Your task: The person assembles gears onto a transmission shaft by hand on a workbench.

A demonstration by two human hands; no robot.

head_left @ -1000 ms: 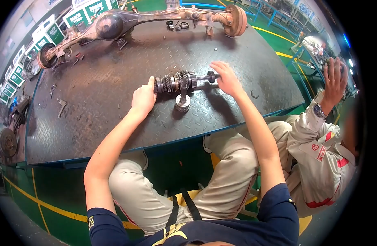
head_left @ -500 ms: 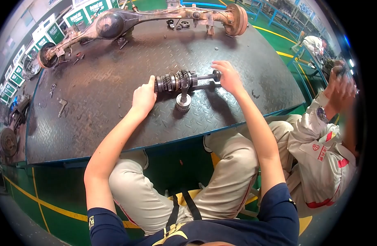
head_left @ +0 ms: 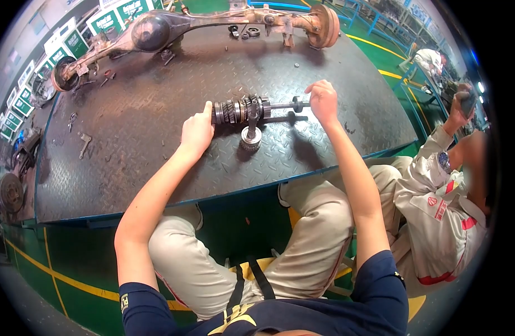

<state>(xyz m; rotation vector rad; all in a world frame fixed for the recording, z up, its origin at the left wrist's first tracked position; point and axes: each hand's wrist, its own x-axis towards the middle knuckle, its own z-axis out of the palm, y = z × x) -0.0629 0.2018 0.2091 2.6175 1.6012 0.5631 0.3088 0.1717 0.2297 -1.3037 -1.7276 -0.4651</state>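
Observation:
A transmission gear shaft (head_left: 231, 111) lies sideways over the steel tabletop, with several toothed gears on its left half and a thin bare rod to the right. My left hand (head_left: 198, 132) is closed at its left end, index finger laid along the end gear. At the rod's right tip, my right hand (head_left: 323, 105) is curled closed, its index finger bent out above the rod. A dark round collar (head_left: 297, 104) sits on the rod just left of that hand. In front of the gears stands a smaller toothed gear piece (head_left: 250, 138), its shank reaching up to the gear stack.
A rusty axle housing (head_left: 212, 23) with a drum at each end spans the table's back. Loose small parts and a metal bracket (head_left: 85, 145) lie at left. To my right sits a person in a beige uniform (head_left: 436, 207), one hand raised with a dark object.
My right hand has slid right, from the collar to the rod's tip, and its fingers have curled in. My left hand stays put. The neighbouring person's arm has shifted.

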